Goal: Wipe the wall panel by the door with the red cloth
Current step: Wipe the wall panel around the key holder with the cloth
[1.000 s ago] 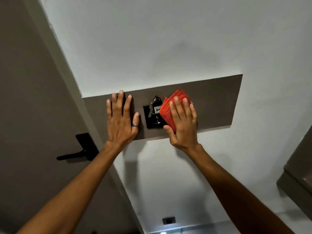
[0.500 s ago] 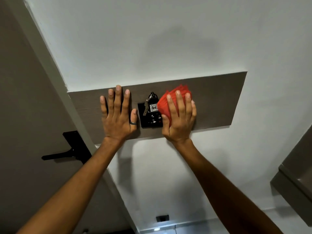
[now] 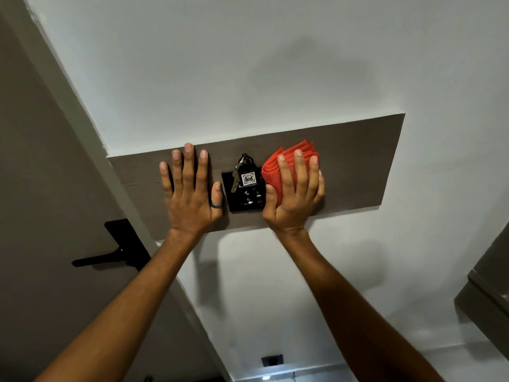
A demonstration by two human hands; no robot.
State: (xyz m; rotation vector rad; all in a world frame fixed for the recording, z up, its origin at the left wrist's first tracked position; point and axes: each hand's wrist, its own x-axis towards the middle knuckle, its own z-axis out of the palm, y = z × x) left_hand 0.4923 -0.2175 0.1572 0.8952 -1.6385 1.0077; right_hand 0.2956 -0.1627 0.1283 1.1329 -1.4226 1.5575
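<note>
A long brown wall panel [image 3: 358, 164] runs across the white wall, right of the door. A folded red cloth [image 3: 278, 166] is pressed flat against the panel under my right hand [image 3: 296, 194], just right of a black switch plate [image 3: 243, 198]. A key ring with a tag reading 406 [image 3: 248, 178] hangs on that plate. My left hand [image 3: 190, 194] lies flat on the panel left of the plate, fingers spread, a ring on the thumb, holding nothing.
The brown door [image 3: 41, 216] with a black lever handle [image 3: 110, 256] fills the left side. A grey cabinet edge [image 3: 484, 293] juts in at the lower right. A small dark socket [image 3: 272, 360] sits low on the wall.
My right hand and the red cloth have stayed beside the switch plate, the hand turning more upright. My left hand stays flat on the panel. The view has shifted slightly.
</note>
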